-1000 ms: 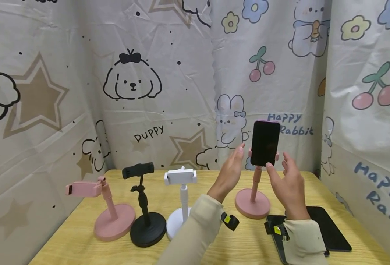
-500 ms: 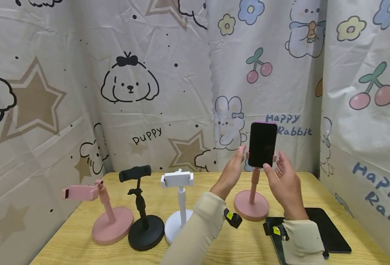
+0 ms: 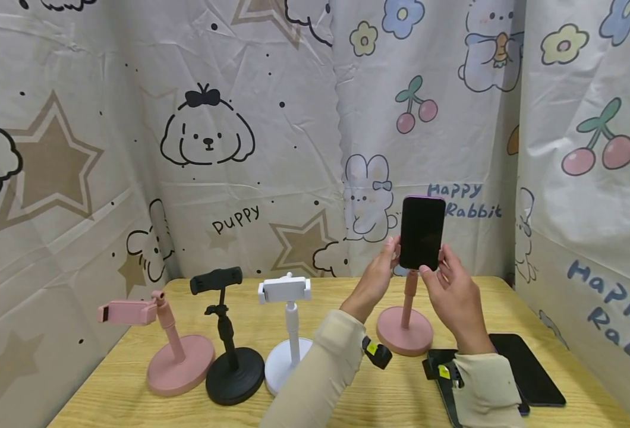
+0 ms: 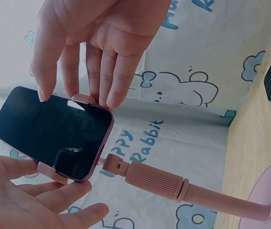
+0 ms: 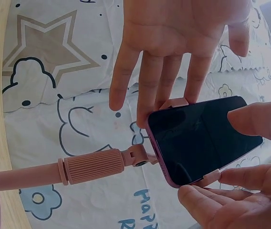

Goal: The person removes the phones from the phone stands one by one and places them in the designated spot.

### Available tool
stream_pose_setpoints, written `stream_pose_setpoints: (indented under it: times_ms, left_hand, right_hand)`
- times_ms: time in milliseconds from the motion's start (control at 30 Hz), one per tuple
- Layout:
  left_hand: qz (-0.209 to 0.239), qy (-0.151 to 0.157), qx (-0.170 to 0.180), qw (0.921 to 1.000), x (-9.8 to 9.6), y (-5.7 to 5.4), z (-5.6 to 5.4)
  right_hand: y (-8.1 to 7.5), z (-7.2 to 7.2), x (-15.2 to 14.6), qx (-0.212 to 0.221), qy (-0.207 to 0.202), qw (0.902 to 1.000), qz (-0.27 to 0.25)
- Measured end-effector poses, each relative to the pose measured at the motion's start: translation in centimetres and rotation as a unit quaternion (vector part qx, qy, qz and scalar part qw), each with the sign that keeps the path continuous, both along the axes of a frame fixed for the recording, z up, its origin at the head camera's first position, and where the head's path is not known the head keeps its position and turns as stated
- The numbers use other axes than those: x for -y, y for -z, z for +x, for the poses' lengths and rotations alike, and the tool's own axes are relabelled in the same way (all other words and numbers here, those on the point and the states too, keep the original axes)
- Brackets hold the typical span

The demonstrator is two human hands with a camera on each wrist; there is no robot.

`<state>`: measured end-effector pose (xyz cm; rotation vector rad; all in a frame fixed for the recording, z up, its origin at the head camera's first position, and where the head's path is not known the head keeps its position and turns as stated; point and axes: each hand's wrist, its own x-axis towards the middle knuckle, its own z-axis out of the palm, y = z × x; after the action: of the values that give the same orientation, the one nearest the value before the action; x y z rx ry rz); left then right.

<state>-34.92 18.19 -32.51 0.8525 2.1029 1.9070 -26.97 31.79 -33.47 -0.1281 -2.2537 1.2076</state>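
A smartphone (image 3: 422, 233) with a dark screen stands upright in the clamp (image 4: 53, 172) of a pink phone stand (image 3: 405, 333). My left hand (image 3: 371, 278) is at the phone's left side. Its fingers are fairly straight, with tips at the clamp and phone edge; its thumb stays off the screen in the right wrist view. From the right, my right hand (image 3: 456, 297) pinches the phone: the thumb lies over the screen, with fingers at the clamp and edge in the right wrist view. The backs of the phone and clamp are hidden.
On the left stand another pink phone stand (image 3: 178, 364), a black one (image 3: 235, 374) and a white one (image 3: 292, 333). Dark flat devices (image 3: 526, 368) lie by my right forearm on the wooden table (image 3: 379, 398). A printed curtain (image 3: 293, 119) encloses the table.
My right hand has moved left to the phone, and my left hand's fingertips now reach its other side. The phone stays in the stand; the head view has shifted slightly.
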Motion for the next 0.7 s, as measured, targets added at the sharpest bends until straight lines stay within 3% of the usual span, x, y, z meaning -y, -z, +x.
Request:
stream_pose_setpoints:
  times_ms: [500, 700]
  left_hand:
    - [0.015, -0.004, -0.013, 0.9998, 0.51, -0.35, 0.09]
    - [0.002, -0.011, -0.028, 0.9996, 1.02, -0.42, 0.41]
  right_hand:
    - [0.04, -0.06, 0.26, 0.001, -0.013, 0.9999, 0.005]
    - [0.04, -0.13, 0.55, -0.001, -0.019, 0.9998, 0.008]
